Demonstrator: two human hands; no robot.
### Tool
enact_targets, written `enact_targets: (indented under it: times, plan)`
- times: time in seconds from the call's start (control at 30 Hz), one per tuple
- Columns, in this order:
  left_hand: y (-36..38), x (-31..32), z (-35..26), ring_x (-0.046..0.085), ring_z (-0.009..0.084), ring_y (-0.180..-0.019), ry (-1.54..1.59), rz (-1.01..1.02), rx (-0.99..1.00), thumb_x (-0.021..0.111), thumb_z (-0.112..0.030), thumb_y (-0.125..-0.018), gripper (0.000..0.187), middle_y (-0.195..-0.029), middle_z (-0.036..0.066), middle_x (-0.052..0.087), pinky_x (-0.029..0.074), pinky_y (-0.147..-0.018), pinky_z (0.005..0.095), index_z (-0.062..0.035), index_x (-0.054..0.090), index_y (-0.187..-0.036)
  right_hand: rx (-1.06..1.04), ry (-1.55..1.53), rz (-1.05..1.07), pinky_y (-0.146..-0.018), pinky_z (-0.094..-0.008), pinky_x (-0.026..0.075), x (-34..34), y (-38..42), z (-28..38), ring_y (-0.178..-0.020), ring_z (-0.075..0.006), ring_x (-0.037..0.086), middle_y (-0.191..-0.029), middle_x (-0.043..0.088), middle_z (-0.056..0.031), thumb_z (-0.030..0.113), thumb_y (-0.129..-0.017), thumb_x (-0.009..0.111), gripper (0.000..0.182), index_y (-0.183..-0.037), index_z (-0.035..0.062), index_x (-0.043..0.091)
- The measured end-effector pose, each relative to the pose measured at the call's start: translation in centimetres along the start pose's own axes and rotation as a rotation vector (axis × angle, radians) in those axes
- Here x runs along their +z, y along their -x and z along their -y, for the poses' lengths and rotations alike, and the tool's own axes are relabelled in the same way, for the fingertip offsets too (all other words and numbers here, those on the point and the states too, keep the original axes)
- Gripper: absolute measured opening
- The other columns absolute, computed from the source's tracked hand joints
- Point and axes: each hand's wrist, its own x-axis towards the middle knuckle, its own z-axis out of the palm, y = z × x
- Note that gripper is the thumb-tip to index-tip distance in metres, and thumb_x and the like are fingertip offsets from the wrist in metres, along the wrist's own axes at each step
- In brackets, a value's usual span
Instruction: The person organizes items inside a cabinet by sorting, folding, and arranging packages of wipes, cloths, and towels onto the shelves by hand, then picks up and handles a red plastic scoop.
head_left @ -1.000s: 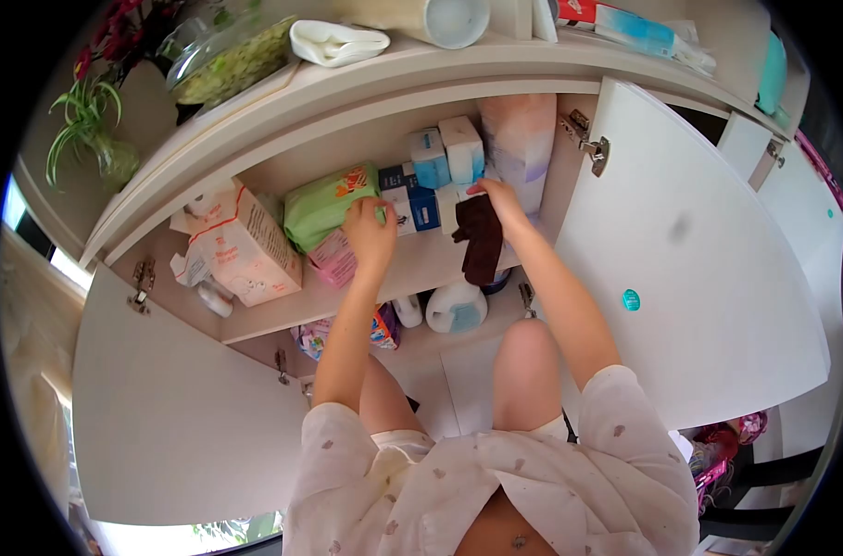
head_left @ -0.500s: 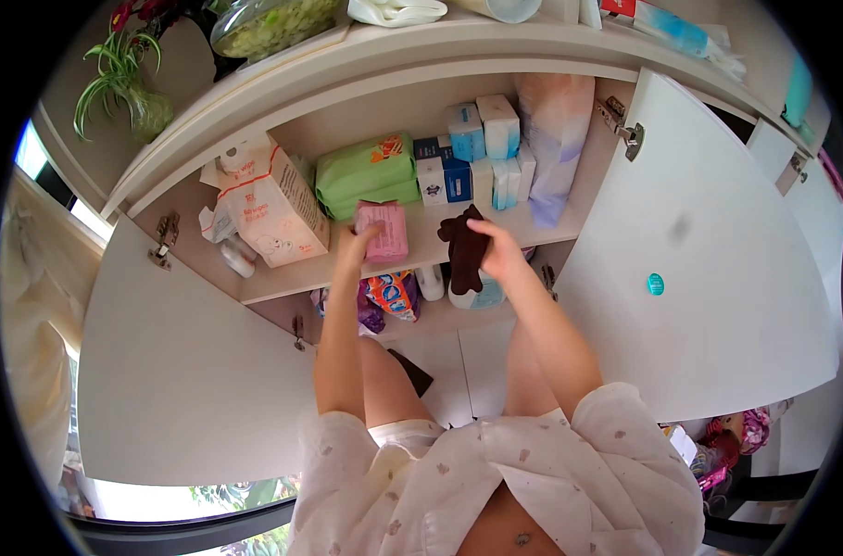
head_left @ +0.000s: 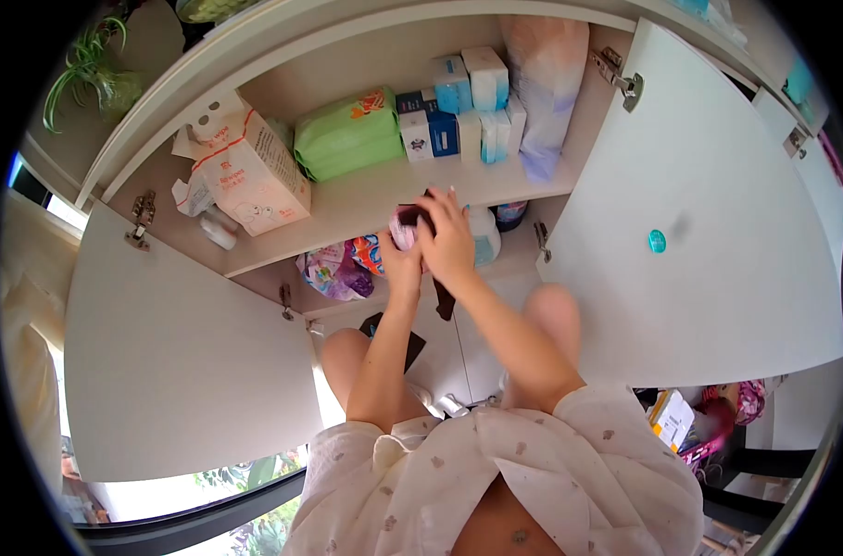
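In front of the cupboard shelf, both hands are close together. My left hand (head_left: 402, 266) is closed around a small pink box (head_left: 402, 232), now mostly covered by fingers. My right hand (head_left: 447, 246) grips a dark brown cloth (head_left: 445, 302) and presses it against the box's upper side. One end of the cloth hangs below my wrists. How far the cloth wraps the box is hidden by my fingers.
On the shelf (head_left: 352, 206) stand a pink-and-white wipes carton (head_left: 255, 176), a green pack (head_left: 347, 134), several small boxes (head_left: 454, 85) and a tall plastic-wrapped pack (head_left: 544, 102). Bags (head_left: 333, 271) lie below. The left door (head_left: 190, 343) and right door (head_left: 709, 222) stand wide open.
The pink box has left the shelf in my left hand. My right hand has moved left and brought the brown cloth onto it. The view has tilted downward.
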Motion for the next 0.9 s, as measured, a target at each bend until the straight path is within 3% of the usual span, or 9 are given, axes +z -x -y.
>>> enact_targets:
  times: [0.17,0.3,0.37,0.43,0.57,0.6,0.7,0.83,0.9]
  plan:
    - [2.0,-1.1,-2.0,0.05,0.0155,-0.087,0.365,0.297,-0.087,0.066,-0.016,-0.067,0.047,-0.096,0.007,0.051,0.04,-0.078,0.0251,-0.0009,0.041,-0.103,0.521,-0.909,0.285,-0.07,-0.0273,0.043,-0.9,-2.1,-5.6,-0.08,-0.0202,0.058,-0.081,0.061,-0.007,0.016,-0.079,0.051,0.016,-0.086,0.0042,0.059]
    - [0.6,-2.2,-2.8,0.047,0.0137,-0.095,0.394,0.374,-0.259,0.063,-0.016,-0.072,0.049,-0.102,0.007,0.05,0.038,-0.082,0.026,-0.0015,0.043,-0.115,0.949,-1.8,0.456,-0.073,-0.0304,0.045,-3.7,0.1,0.1,-0.079,-0.0193,0.058,-0.09,0.059,-0.0103,0.034,-0.086,0.038,0.033,-0.095,0.0072,0.056]
    - [0.7,-2.0,-2.5,0.05,0.0169,-0.093,0.315,0.262,-0.11,0.059,-0.012,-0.077,0.047,-0.105,0.009,0.05,0.039,-0.082,0.0262,-0.0022,0.042,-0.12,0.975,-1.718,0.495,-0.075,-0.0338,0.046,-2.1,0.9,-3.8,-0.081,-0.0197,0.058,-0.095,0.058,-0.0111,0.041,-0.086,0.031,0.044,-0.103,0.0057,0.051]
    - [0.0,-3.4,-2.4,0.052,0.0214,-0.093,-0.81,0.197,0.566,0.055,-0.01,-0.079,0.046,-0.105,0.011,0.052,0.041,-0.079,0.0278,-0.0039,0.042,-0.122,0.998,-1.667,0.472,-0.076,-0.0361,0.046,-4.8,0.3,-0.7,-0.083,-0.0206,0.058,-0.098,0.058,-0.0114,0.047,-0.086,0.03,0.05,-0.105,0.0055,0.05]
    - [0.4,-3.6,-3.9,0.045,0.0297,-0.106,-0.668,0.477,0.279,0.061,-0.018,-0.075,0.053,-0.12,0.019,0.042,0.039,-0.084,0.0327,-0.0008,0.041,-0.121,0.936,-1.582,0.455,-0.075,-0.0336,0.046,-3.1,0.5,-1.5,-0.084,-0.0203,0.058,-0.097,0.058,-0.0121,0.043,-0.087,0.038,0.045,-0.106,0.004,0.05]
    - [0.7,-3.1,-3.8,0.045,0.0297,-0.106,-0.668,0.48,0.285,0.061,-0.018,-0.075,0.053,-0.12,0.019,0.042,0.039,-0.084,0.0327,-0.0008,0.041,-0.121,0.71,-1.209,0.409,-0.075,-0.029,0.045,0.2,0.5,-6.2,-0.084,-0.0186,0.058,-0.096,0.059,-0.011,0.038,-0.088,0.041,0.042,-0.106,0.0018,0.051]
    - [1.3,-1.3,-2.6,0.043,0.0325,-0.109,-1.078,0.264,0.458,0.066,-0.027,-0.068,0.068,-0.12,0.023,0.04,0.037,-0.088,0.0345,0.0044,0.037,-0.121,0.76,-0.706,0.355,-0.077,-0.0275,0.042,1.8,-0.1,-8.3,-0.086,-0.0203,0.056,-0.1,0.058,-0.0125,0.036,-0.087,0.042,0.046,-0.107,-0.0048,0.051]
    - [-2.3,-0.4,-0.4,0.041,0.0315,-0.111,-0.662,0.221,0.297,0.066,-0.031,-0.068,0.081,-0.121,0.025,0.037,0.035,-0.091,0.0357,0.0078,0.025,-0.125,0.524,-0.574,0.23,-0.083,-0.0277,0.038,0.3,-0.8,-5.0,-0.094,-0.0183,0.051,-0.103,0.056,-0.0145,0.029,-0.087,0.043,0.039,-0.111,-0.0023,0.049]
    - [-4.8,0.7,0.0,0.041,0.0289,-0.11,-0.272,0.062,0.353,0.063,-0.028,-0.072,0.076,-0.119,0.023,0.038,0.034,-0.092,0.0336,0.007,0.021,-0.126,0.715,-0.71,0.32,-0.083,-0.0279,0.038,-2.1,-0.8,-2.5,-0.093,-0.0179,0.051,-0.103,0.056,-0.0125,0.024,-0.087,0.044,0.036,-0.111,-0.0027,0.048]
